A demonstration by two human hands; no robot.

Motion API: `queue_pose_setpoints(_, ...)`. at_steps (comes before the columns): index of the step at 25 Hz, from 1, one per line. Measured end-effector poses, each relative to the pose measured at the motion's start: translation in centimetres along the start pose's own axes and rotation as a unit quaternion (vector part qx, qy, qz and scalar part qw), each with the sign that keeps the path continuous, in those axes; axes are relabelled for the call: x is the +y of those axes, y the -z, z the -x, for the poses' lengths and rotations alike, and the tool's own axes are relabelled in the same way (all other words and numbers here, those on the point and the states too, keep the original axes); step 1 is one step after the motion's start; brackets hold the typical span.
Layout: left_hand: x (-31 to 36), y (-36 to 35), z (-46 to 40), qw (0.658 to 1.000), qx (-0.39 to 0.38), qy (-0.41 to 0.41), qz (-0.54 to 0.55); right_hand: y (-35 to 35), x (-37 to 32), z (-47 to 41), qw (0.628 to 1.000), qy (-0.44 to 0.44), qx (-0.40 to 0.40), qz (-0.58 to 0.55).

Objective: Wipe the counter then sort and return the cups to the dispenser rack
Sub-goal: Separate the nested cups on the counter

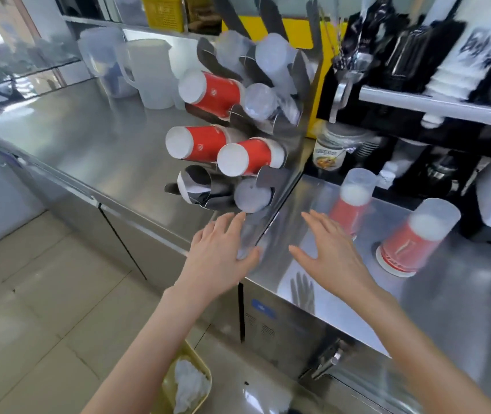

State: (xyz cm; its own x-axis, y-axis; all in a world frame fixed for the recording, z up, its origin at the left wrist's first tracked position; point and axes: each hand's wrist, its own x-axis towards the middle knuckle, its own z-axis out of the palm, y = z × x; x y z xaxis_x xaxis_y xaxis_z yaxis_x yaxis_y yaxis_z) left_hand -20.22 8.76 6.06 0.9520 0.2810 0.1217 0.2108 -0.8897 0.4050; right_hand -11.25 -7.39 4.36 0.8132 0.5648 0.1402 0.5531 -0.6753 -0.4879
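Note:
A steel dispenser rack (pixel 301 121) stands on the steel counter (pixel 95 144), its tubes holding red paper cups (pixel 208 91) and clear plastic cups (pixel 251 195). One lower tube (pixel 195 186) shows no cup. Two stacks stand upside down on the counter to the right, each a clear cup over red cups: one nearer the rack (pixel 351 198), one further right (pixel 414 237). My left hand (pixel 223 252) is open with straight fingers at the rack's lower corner. My right hand (pixel 330 249) hovers open over the counter, just left of the nearer stack. Neither hand holds anything.
Translucent white pitchers (pixel 148 73) stand at the back left of the counter. A black shelf unit (pixel 435 94) with machines and a jar (pixel 329 150) fills the back right. A yellow bin (pixel 184 380) with crumpled plastic sits on the floor below my left arm.

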Motion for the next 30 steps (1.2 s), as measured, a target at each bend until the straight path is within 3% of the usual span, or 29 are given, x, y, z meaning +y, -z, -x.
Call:
queue_pose_setpoints(13,11.1,-7.8,-11.9,0.996,-0.029,-0.065,0.054,5.0,13.2,-4.2,0.993,-0.075,0.052,-0.073)
queue_pose_setpoints(23,11.5,-12.2,-17.4,0.988,-0.086,-0.037,0.126,4.3,17.2,-7.1,0.986,-0.094,0.035,-0.134)
queue_pose_setpoints(27,10.4,-13.3,-19.8,0.983,-0.126,-0.042,0.124,3.3,17.1,-9.3,0.970,-0.157,0.037,-0.181)
queue_pose_setpoints(30,10.0,-14.4,-20.8,0.966,-0.176,-0.059,0.182,2.8,17.0,-10.4,0.959,-0.191,0.057,-0.201)
